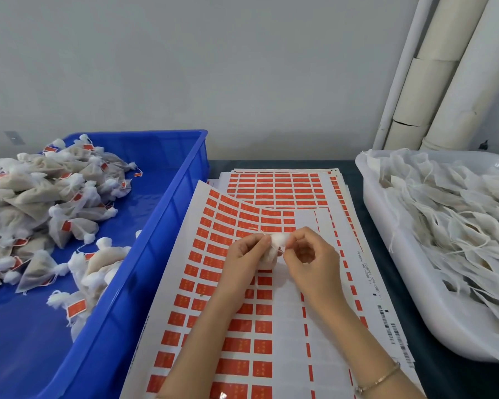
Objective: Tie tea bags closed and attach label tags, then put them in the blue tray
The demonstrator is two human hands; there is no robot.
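A white tea bag [272, 251] is held above the sheet of red label stickers [231, 286]. My left hand [244, 260] grips its body and neck from the left. My right hand [308, 254] pinches the thin string at the bag's gathered top from the right. The blue tray [156, 254] stands at the left and holds several tied tea bags with red tags [55, 214]. The bag's lower part is hidden behind my left fingers.
A white tub [392, 272] at the right is heaped with untied tea bags [455, 214]. More sticker sheets [283, 185] lie stacked behind the top sheet. White pipes [432, 82] run down the wall at the back right.
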